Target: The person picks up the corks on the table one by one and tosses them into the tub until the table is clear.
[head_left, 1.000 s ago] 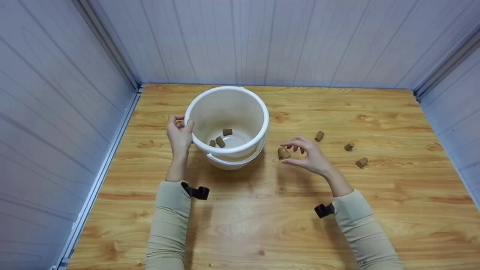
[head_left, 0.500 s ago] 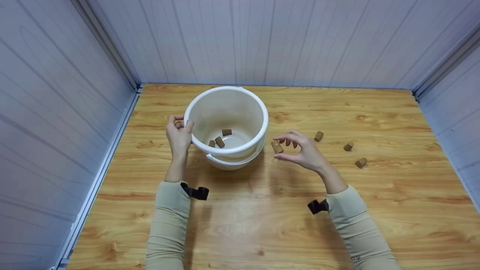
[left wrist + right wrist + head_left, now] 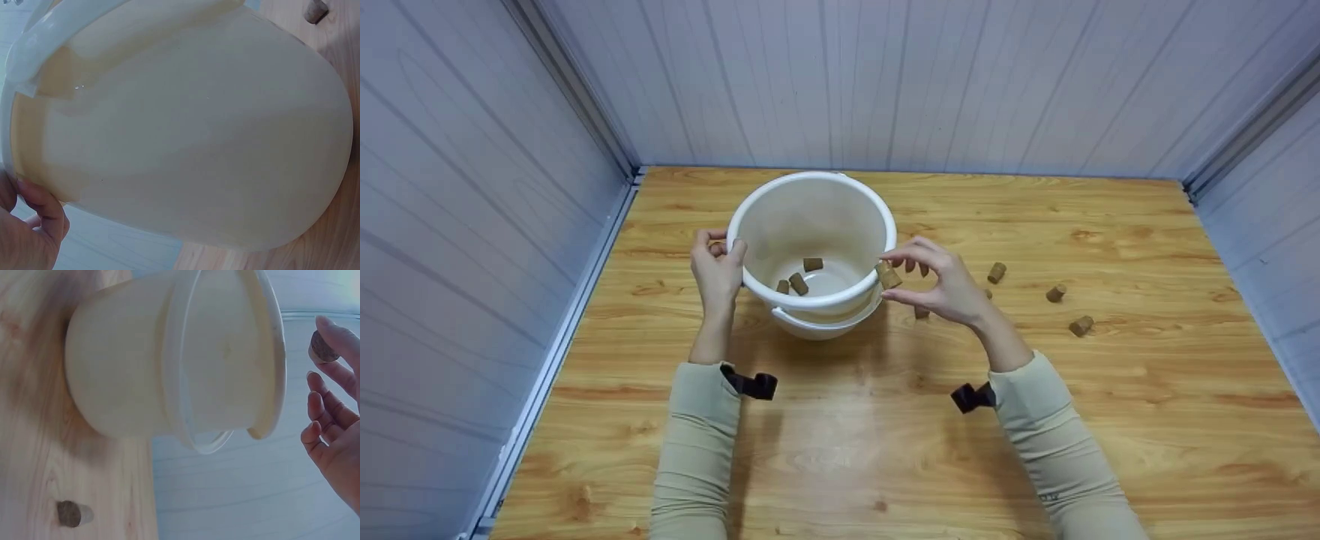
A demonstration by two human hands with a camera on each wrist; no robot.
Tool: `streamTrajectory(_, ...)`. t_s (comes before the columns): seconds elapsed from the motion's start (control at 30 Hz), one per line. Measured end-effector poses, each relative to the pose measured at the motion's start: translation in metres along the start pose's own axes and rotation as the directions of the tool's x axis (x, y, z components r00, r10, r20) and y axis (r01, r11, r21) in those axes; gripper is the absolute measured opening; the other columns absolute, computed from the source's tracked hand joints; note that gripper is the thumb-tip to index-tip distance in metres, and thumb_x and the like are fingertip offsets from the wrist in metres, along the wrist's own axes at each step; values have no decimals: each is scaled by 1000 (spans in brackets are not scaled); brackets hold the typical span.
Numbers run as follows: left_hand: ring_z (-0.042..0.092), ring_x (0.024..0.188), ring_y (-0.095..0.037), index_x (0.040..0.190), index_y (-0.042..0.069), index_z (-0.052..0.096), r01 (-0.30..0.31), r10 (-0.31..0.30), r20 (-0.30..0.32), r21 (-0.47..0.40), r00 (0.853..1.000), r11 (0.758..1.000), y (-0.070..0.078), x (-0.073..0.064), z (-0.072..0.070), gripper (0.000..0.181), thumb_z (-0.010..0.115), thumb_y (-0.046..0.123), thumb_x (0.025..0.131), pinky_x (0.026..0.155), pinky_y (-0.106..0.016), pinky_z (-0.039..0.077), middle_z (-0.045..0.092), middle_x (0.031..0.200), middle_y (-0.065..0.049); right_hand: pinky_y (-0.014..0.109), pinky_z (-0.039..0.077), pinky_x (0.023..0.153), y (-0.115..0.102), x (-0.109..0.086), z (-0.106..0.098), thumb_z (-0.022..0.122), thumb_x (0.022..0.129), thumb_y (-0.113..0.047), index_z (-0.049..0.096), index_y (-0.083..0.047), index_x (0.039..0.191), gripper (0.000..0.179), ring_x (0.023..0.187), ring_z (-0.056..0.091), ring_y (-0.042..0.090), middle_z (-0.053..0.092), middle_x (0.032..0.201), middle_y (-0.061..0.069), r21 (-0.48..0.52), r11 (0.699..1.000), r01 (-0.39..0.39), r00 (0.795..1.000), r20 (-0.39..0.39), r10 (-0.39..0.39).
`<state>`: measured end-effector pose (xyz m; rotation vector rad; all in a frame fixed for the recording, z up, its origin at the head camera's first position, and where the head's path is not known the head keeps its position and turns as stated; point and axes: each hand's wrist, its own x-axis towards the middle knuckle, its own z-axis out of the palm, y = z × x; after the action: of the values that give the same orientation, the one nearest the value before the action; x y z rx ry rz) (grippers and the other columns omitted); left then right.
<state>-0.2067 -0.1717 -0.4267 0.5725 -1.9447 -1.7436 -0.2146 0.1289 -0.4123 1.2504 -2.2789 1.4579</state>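
By bucket (image 3: 814, 302), my right hand (image 3: 956, 292) pinches cork (image 3: 888, 275): probably light, bit springy, grab sides. Left hand (image 3: 716, 274) grips bucket rim.

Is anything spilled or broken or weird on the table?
Nothing stands out. The round white plastic bucket stands upright with no visible crack, and the brown cylindrical corks scattered on the wood-grain table look whole as far as shows.
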Motion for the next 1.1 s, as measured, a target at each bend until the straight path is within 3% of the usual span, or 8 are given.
streamTrajectory(0.47, 48, 59, -7, 98, -5, 56, 7, -7, 2, -20, 1000, 1000, 0, 1, 0, 17, 57, -8, 81, 52, -18, 43, 51, 68, -2, 29, 42, 67, -9, 29, 12, 82, 76, -7, 67, 0, 114, 42, 82, 55, 24, 62, 92, 9, 16, 998, 54, 999, -7, -54)
streamTrajectory(0.67, 48, 58, -6, 97, -5, 55, 6, -6, 3, -29, 1000, 1000, -2, 2, 1, 16, 57, -7, 81, 51, -17, 42, 51, 67, -2, 29, 45, 67, -8, 39, 19, 81, 77, -6, 67, 2, 114, 41, 85, 56, 24, 62, 93, 10, 35, 998, 43, 999, -20, -43)
streamTrajectory(0.93, 47, 54, -7, 92, -3, 56, -50, 50, 3, -44, 999, 998, -4, 1, -1, 14, 55, -5, 78, 50, -18, 42, 51, 62, -3, 24, 41, 64, -4, 50, 30, 82, 76, -10, 67, 2, 113, 41, 83, 56, 24, 63, 92, 11, 4, 999, 34, 998, -44, -34)
streamTrajectory(1.1, 46, 54, -6, 96, -6, 56, -14, 14, 3, -4, 1000, 1000, -1, 1, -1, 15, 56, -5, 81, 50, -18, 42, 50, 63, -1, 24, 41, 64, -1, 55, 36, 82, 76, -11, 67, 1, 113, 41, 81, 55, 22, 62, 90, 11, -9, 1000, 28, 999, -42, -28)
